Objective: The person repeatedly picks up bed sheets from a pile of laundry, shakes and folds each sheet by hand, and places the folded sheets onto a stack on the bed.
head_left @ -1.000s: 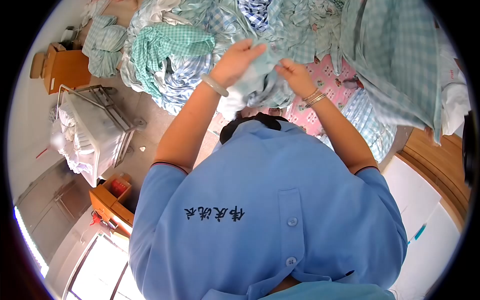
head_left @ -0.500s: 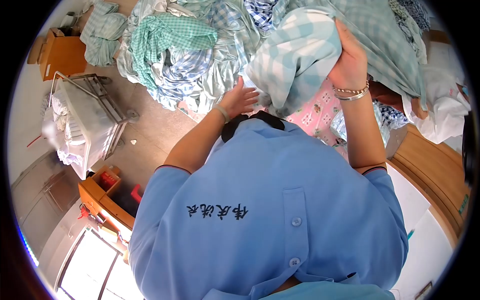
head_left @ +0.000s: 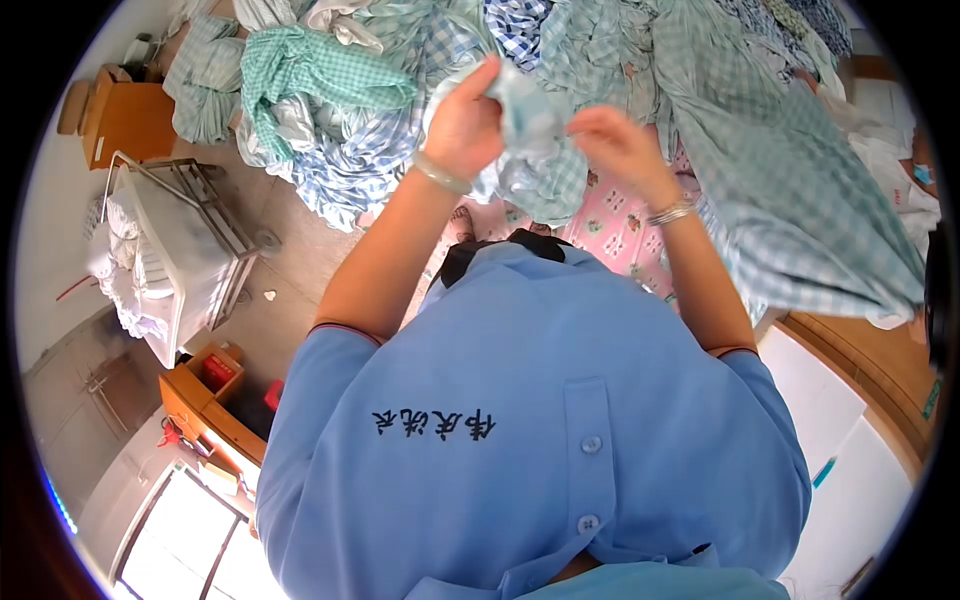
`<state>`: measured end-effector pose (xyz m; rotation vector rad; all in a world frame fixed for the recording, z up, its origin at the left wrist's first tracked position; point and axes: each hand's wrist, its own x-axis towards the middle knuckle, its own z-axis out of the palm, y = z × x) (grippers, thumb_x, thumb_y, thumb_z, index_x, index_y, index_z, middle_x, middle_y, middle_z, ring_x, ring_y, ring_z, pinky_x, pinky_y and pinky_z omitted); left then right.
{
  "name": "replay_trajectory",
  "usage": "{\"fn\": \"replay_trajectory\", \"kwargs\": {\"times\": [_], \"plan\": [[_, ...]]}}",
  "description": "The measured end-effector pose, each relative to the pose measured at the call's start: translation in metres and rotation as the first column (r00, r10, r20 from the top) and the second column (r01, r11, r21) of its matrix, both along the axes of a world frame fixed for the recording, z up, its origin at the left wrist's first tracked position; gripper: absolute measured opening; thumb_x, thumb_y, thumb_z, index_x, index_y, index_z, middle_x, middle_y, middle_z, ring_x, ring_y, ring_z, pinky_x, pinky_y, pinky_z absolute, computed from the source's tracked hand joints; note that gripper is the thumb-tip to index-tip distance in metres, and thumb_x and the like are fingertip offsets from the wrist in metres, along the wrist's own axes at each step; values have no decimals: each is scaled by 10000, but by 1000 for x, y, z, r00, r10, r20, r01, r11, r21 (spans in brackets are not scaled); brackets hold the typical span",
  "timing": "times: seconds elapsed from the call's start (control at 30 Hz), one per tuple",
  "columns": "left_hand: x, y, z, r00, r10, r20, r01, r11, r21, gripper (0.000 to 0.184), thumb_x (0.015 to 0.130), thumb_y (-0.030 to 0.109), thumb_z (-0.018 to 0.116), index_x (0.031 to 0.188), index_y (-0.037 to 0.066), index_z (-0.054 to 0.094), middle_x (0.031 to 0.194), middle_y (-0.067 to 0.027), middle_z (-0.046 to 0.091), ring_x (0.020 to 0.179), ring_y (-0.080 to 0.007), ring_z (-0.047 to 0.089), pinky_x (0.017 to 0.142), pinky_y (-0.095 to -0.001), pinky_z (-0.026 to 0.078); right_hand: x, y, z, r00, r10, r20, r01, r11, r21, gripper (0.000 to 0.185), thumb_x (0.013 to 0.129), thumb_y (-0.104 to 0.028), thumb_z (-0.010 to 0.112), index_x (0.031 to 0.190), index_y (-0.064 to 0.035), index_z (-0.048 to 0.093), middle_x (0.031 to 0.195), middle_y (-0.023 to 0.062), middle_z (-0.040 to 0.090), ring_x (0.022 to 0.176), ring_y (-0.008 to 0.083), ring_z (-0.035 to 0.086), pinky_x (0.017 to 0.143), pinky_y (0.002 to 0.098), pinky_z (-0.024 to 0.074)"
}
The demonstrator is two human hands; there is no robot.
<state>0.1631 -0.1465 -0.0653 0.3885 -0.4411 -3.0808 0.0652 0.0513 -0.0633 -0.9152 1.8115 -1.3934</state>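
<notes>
The left hand (head_left: pixel 465 125), with a pale bangle at its wrist, is raised with its fingers closed on the edge of a cloth (head_left: pixel 532 112), white with pale blue-green checks. The cloth is between the two hands, above a heap (head_left: pixel 335 175) of checked fabric. The right hand (head_left: pixel 622 150), with silver bangles, is blurred, its fingers beside the cloth's other side; whether they touch or pinch it, I cannot tell.

A green checked cloth (head_left: pixel 325 72) lies on the heap, and a pink floral sheet (head_left: pixel 612 225) is under and beside it. On the right, a big checked sheet (head_left: pixel 790 215) stretches toward the edge of view, with another person's fingers (head_left: pixel 918 326) at its corner.

The blue shirt (head_left: pixel 450 330) bears black characters, upside down in this view, that read 伟庆洗衣. Red marks on the white fabric (head_left: pixel 885 175) at far right are too small to read. At left stands a cart (head_left: pixel 205 275) holding white linens (head_left: pixel 135 250).
</notes>
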Motion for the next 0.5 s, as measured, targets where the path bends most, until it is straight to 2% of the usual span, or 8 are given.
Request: {"fn": "replay_trajectory", "kwargs": {"times": [0.1, 0.17, 0.3, 0.33, 0.37, 0.43, 0.47, 0.5], "plan": [[-13, 32, 24, 995, 47, 91, -40, 996, -83, 310, 858, 330, 466, 936, 36, 524, 933, -83, 558, 924, -220, 497, 842, -358, 373, 40, -21, -9, 993, -100, -60, 105, 991, 83, 308, 779, -182, 590, 1049, -57, 511, 876, 32, 590, 790, 130, 553, 717, 251, 444], [-16, 48, 32, 998, 53, 16, -50, 985, -165, 302, 851, 331, 474, 924, 43, 535, 913, -74, 567, 916, -209, 503, 849, -357, 370, 42, -26, -18, 941, -275, -197, 289, 956, 46, 479, 698, -280, 639, 1066, -25, 469, 841, 103, 593, 782, 217, 590, 643, 310, 464], [-25, 57, 33, 975, 88, -204, -160, 916, -368, 270, 851, 244, 480, 972, 12, 546, 976, -72, 570, 944, -188, 501, 882, -343, 348, 15, -17, -34, 841, -424, -336, 475, 876, 85, 283, 788, -184, 514, 1012, -12, 509, 733, 137, 583, 708, 232, 591, 609, 317, 453], [-23, 53, 32, 975, 85, -204, -157, 917, -368, 270, 851, 244, 480, 972, 12, 546, 976, -72, 570, 944, -188, 501, 882, -343, 348, 10, -10, -27, 858, -461, -226, 484, 873, 56, 215, 816, -141, 469, 975, -14, 540, 758, 114, 597, 677, 201, 582, 606, 298, 447], [-17, 42, 29, 994, 30, -101, -79, 847, -526, 250, 835, 220, 506, 956, 5, 548, 954, -76, 573, 934, -185, 503, 865, -330, 358, 6, -2, -23, 857, -462, -228, 485, 873, 54, 215, 816, -141, 469, 975, -14, 540, 758, 114, 597, 677, 201, 582, 606, 298, 447], [-7, 22, 18, 992, -27, 125, 114, 630, -768, 217, 803, 173, 557, 924, -8, 553, 909, -83, 579, 915, -180, 507, 832, -306, 378, -2, 10, -18, 865, -497, 69, 501, 860, -94, 212, 819, -120, 471, 991, -21, 544, 791, 84, 611, 697, 159, 571, 629, 275, 445], [-2, 20, 4, 992, -32, 122, 115, 629, -769, 217, 803, 173, 557, 924, -8, 553, 909, -83, 579, 915, -180, 507, 832, -306, 378, -2, 12, -12, 863, -501, 66, 505, 858, -96, 212, 819, -120, 471, 991, -21, 544, 791, 84, 611, 697, 159, 571, 629, 275, 445], [6, 21, -16, 992, 98, 79, 56, 218, -974, 235, 750, 160, 604, 900, -8, 536, 879, -90, 556, 869, -203, 507, 798, -305, 384, 1, 14, -4, 906, -410, 107, 417, 908, -44, 221, 810, -124, 484, 997, -26, 551, 805, 76, 616, 726, 145, 569, 643, 271, 446]]}}
